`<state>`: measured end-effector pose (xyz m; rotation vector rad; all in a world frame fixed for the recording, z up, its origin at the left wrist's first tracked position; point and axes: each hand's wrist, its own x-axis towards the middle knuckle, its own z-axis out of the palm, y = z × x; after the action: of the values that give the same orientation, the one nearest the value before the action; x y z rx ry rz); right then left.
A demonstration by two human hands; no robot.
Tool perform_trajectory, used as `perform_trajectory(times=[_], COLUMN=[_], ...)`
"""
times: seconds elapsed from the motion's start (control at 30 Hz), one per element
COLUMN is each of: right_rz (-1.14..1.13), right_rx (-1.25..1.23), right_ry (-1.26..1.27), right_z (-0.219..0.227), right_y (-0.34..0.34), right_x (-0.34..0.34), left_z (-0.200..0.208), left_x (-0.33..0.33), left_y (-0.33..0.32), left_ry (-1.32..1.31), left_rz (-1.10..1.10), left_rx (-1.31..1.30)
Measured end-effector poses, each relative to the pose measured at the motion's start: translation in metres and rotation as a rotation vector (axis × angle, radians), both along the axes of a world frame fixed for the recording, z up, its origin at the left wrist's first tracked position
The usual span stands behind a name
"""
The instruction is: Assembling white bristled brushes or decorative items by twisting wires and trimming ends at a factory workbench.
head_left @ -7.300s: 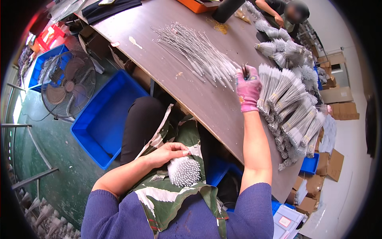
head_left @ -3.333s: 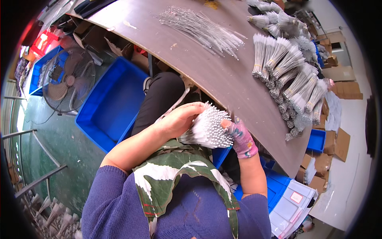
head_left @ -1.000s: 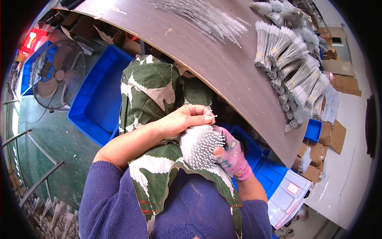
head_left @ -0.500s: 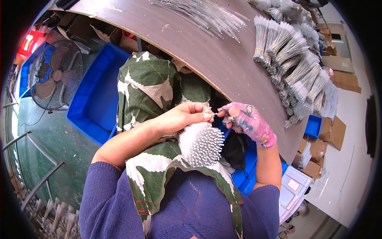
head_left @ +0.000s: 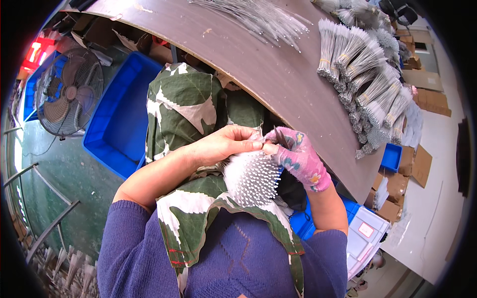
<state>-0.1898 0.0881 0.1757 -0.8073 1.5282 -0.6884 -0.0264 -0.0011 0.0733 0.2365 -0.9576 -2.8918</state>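
Note:
On my lap, over the green-and-white leaf-print cloth (head_left: 186, 107), rests a bundle of thin white wire-like stems (head_left: 252, 179). Its white-tipped ends face me. My bare left hand (head_left: 231, 143) is closed just above the bundle, thumb and forefinger pinching a thin pale strand that is mostly hidden. My right hand (head_left: 302, 158) wears a pink flowered fingerless glove and meets the left fingertips, its fingers bent. From its grip sticks a dark pointed tool (head_left: 281, 137), whose kind I cannot make out.
The brown table (head_left: 298, 94) curves ahead of me, with loose wire-like stems (head_left: 258, 22) on it. Several tied bundles (head_left: 367, 69) are heaped on its right. A blue bin (head_left: 117, 114) and a fan (head_left: 70, 93) stand left; a lidded box (head_left: 365, 233) is at lower right.
My right hand has moved left and turned inward against the left fingertips. The dark pointed tool now shows in its grip. My left hand and the bundle have hardly moved.

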Motion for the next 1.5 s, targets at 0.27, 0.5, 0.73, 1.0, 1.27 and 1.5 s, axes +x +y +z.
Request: perform_trajectory(times=[0.27, 0.5, 0.73, 1.0, 1.27, 1.5], right_rz=[-0.133, -0.197, 0.084, 0.246, 0.210, 0.133], right_rx=[-0.081, 0.108, 0.134, 0.094, 0.250, 0.286], right_ry=[0.020, -0.154, 0.142, 0.169, 0.089, 0.012], right_z=[-0.007, -0.004, 0.015, 0.013, 0.019, 0.012], right_y=[0.001, 0.007, 0.008, 0.001, -0.003, 0.001], right_x=[-0.002, -0.025, -0.034, -0.049, -0.040, -0.035], left_z=[-0.001, 0.002, 0.000, 0.004, 0.007, 0.018], left_x=[-0.001, -0.005, -0.006, -0.006, -0.005, -0.002], left_y=[0.001, 0.007, 0.014, 0.013, 0.014, 0.010], left_ry=[-0.006, -0.016, -0.037, -0.023, -0.095, -0.125], left_rz=[0.018, 0.125, 0.238, 0.194, 0.168, 0.140], left_rx=[0.035, -0.122, -0.313, -0.299, -0.283, -0.149])
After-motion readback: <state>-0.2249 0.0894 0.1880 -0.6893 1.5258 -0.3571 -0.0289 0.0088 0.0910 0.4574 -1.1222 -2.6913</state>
